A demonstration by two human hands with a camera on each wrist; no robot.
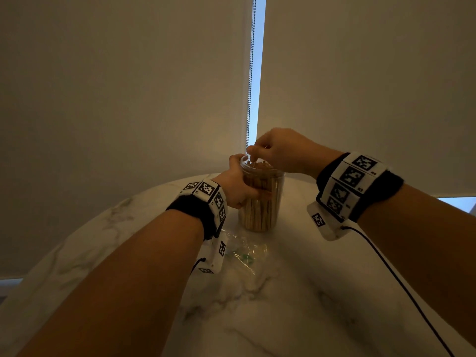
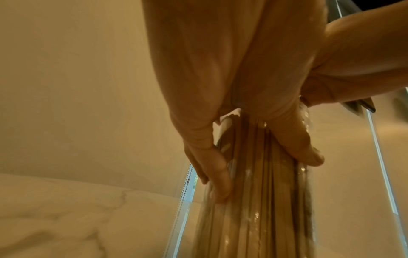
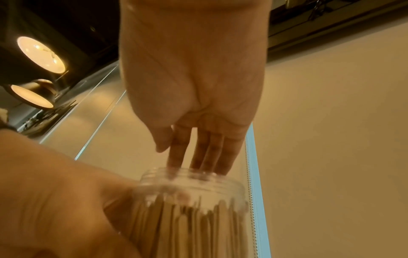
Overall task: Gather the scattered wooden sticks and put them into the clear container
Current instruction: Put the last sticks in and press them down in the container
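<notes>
- Two hands are meeting at the jar (image 1: 261, 199) in the head view, centre of the frame: the left hand (image 1: 238, 186) is wrapping its side, the right hand (image 1: 277, 150) is dipping fingers into its mouth. Sticks (image 1: 260, 210) are standing inside; the jar is sitting on the table (image 1: 296, 292).
- Left wrist view: fingers (image 2: 217, 167) and thumb are curling round the jar wall, lower centre.
- Right wrist view: straight fingers (image 3: 209, 151) are reaching into the rim, holding nothing visible.
</notes>
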